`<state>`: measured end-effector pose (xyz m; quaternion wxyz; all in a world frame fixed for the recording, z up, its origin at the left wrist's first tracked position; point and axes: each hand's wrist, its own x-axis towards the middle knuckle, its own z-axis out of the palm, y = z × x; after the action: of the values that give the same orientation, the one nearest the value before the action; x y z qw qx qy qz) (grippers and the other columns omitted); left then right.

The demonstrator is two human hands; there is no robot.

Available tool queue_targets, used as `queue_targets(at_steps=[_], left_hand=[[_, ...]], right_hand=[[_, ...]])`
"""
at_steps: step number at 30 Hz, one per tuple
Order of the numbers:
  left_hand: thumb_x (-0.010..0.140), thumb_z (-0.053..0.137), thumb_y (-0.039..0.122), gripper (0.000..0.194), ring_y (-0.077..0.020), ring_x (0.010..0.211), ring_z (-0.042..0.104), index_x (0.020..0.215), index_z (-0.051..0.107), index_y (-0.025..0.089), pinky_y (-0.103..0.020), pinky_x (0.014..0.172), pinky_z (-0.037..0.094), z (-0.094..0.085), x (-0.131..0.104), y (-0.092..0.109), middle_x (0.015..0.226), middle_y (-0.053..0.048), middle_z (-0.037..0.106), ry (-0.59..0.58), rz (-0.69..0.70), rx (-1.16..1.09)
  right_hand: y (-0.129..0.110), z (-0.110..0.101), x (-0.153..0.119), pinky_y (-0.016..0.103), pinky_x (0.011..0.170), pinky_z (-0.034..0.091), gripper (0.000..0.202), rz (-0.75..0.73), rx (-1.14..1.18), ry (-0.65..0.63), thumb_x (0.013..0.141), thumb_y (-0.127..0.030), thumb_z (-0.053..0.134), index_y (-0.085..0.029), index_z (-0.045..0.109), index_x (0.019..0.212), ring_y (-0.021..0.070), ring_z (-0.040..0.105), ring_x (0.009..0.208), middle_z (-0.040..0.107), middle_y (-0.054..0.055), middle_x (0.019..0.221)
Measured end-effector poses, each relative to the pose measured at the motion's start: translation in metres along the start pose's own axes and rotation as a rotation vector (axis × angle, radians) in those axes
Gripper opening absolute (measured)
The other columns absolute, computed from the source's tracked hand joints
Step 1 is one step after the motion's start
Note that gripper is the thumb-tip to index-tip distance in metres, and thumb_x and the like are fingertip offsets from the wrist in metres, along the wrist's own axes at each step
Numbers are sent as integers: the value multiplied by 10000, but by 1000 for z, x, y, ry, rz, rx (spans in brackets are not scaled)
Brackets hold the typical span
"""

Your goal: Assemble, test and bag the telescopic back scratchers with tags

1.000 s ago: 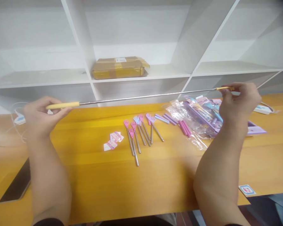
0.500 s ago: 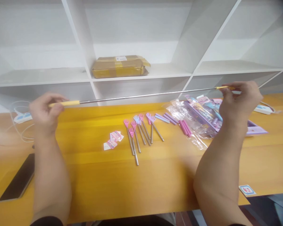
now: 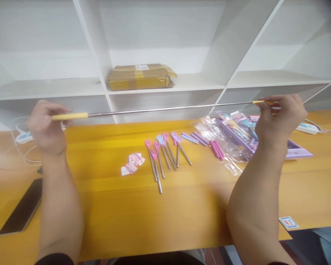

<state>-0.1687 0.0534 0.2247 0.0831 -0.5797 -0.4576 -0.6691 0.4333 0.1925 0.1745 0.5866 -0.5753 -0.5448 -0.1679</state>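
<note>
A telescopic back scratcher (image 3: pixel 165 109) is stretched out nearly level above the table, its thin steel rod drawn long. My left hand (image 3: pixel 45 125) is closed on its yellow handle sleeve at one end. At the other end, my right hand (image 3: pixel 283 112) pinches the yellow head, which the fingers mostly hide. Below the rod lie several small back scratchers (image 3: pixel 160 154) with pink, blue and purple hand-shaped heads and bare steel rods. To their right are loose purple, blue and pink handle sleeves (image 3: pixel 216 150).
Clear plastic packaging (image 3: pixel 228 140) lies in a heap at right. Small printed cards (image 3: pixel 132 164) lie left of the scratchers. A dark phone-like slab (image 3: pixel 22 208) rests at left, and a sticker (image 3: pixel 289 222) sits by the front edge. Behind, a shelf holds a taped cardboard box (image 3: pixel 140 78).
My left hand has moved slightly left and up with the yellow handle, so the rod tilts less. My right hand stays almost in place. The things on the table have not moved.
</note>
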Motion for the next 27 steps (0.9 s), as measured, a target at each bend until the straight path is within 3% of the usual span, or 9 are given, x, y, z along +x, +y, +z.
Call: queue_targets(at_steps=[3,8,10,13,18,23,27], left_hand=[[756,492,605,433,-135,529,515,789,639,199,-357,472,396,3,-1,-1,789,-49,561,-30,34,-4],[892,576,556,391,-182,640,593,893,772,217,-367,622,478,27,-21,1,690,-28,624,-298,117,23],[920,581,543,360,-186,623,619,915,782,244,-362,625,472,40,-32,3,685,-20,659,-358,79,28],[929,560,559,372,-182,575,612,870,780,265,-348,581,446,53,-43,5,665,-24,673,-295,6,3],[905,589,574,385,-183,562,594,857,792,251,-339,527,375,57,-41,5,632,-43,662,-164,-4,-166],[934,587,580,392,-177,593,613,866,778,244,-333,533,370,67,-48,17,689,-48,690,-214,9,-189],[901,554,482,350,-184,603,622,876,772,209,-331,538,420,82,-65,32,720,-48,722,-258,24,-107]], right_hand=[[-2,1,-2,358,749,539,181,-43,54,29,774,-76,709,-219,735,881,221,655,885,649,70,935],[-23,11,-10,358,803,546,86,-178,128,-39,878,-188,722,-224,768,940,230,646,969,681,79,948],[-36,17,-15,358,816,532,68,-248,163,-56,924,-239,717,-224,780,945,231,637,972,700,87,948],[-49,23,-20,361,832,507,99,-341,186,-84,971,-281,704,-232,785,942,225,624,932,719,89,939],[-57,27,-22,358,804,498,120,-393,148,-70,992,-304,697,-223,770,942,223,631,880,705,80,901],[-83,33,-35,398,834,510,204,-470,183,-154,1060,-393,633,-255,753,971,234,625,857,669,60,860],[-114,45,-56,417,828,486,172,-564,234,-254,1079,-353,593,-277,717,989,246,601,873,643,51,872]])
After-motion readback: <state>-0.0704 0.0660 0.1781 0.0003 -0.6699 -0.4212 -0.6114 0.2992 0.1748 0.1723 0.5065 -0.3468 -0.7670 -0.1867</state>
